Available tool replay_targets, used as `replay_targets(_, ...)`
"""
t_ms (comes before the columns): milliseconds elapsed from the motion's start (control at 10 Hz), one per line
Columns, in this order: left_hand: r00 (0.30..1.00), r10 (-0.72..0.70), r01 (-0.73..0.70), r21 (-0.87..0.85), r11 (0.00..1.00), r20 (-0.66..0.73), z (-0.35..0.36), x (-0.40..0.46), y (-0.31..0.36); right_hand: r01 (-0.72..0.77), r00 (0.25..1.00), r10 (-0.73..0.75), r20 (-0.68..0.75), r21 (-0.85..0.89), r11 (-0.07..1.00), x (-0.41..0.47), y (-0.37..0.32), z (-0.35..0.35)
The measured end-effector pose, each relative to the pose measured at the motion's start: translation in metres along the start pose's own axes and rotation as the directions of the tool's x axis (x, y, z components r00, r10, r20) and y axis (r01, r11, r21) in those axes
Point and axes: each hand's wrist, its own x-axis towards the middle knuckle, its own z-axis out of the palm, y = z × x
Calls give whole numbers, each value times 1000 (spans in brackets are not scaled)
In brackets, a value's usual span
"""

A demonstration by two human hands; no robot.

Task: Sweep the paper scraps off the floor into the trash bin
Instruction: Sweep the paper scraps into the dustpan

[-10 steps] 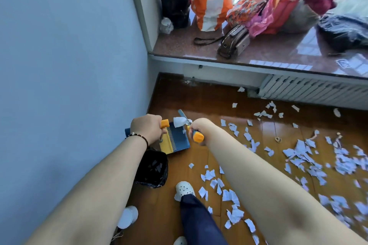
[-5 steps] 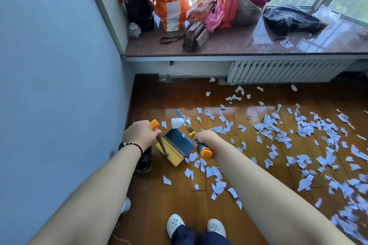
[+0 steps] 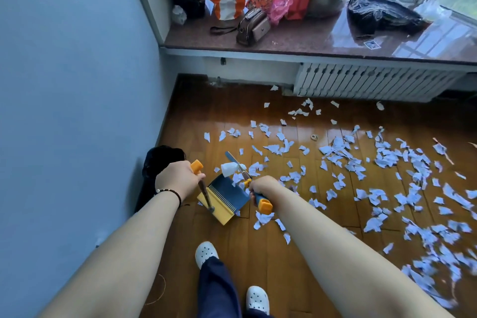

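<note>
A: While both hands were busy, what looked risky?

B: Spillage. The dustpan (image 3: 224, 197) sat on the wood floor (image 3: 296, 235) tilted, a few scraps already in it; if it tipped further on the way to the trash bin (image 3: 158, 162), they could slide out. The bin stood at the far left against the blue wall (image 3: 77, 85), partly hidden behind the left forearm, so the mouth would be easy to miss.

A: Hand pose?

B: Left hand (image 3: 178, 179) was curled round the dustpan's orange-capped handle (image 3: 200, 181), wrist cocked, bracelet showing. Right hand (image 3: 263, 187) gripped the broom handle (image 3: 262, 202) low, the broom (image 3: 233, 166) reaching toward the pan lip. Both arms were extended forward and down.

A: And the scraps?

B: Paper scraps (image 3: 387, 157) lay mostly to the right, thick there, thinner near the pan. Most remained unswept. A wide stroke might scatter them toward the radiator (image 3: 374, 81).
</note>
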Motion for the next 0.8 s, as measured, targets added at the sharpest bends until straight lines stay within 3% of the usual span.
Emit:
replay_targets(200, 997, -69, 70, -6, 998, 29, 23, -56, -10, 3, 1000, 0, 29, -102, 995, -12, 43, 10)
replay_targets(400, 989, -134, 136, -25, 990, 64, 28, -89, -40, -48, 996, 53, 66, -76, 996, -26, 70, 26)
replay_targets(600, 973, -226, 229, -56, 972, 56, 33, -108, -82, -1, 1000, 4, 23, -140, 990, -32, 88, 54)
replay_targets(700, 966, -252, 257, -80, 963, 63, 38, -110, -101, 96, 995, -100, -4, -226, 969, -37, 92, 69)
replay_targets(800, 961, -267, 273, -74, 959, 77, 43, -105, -117, 43, 998, -55, -41, -245, 968, -25, 94, 85)
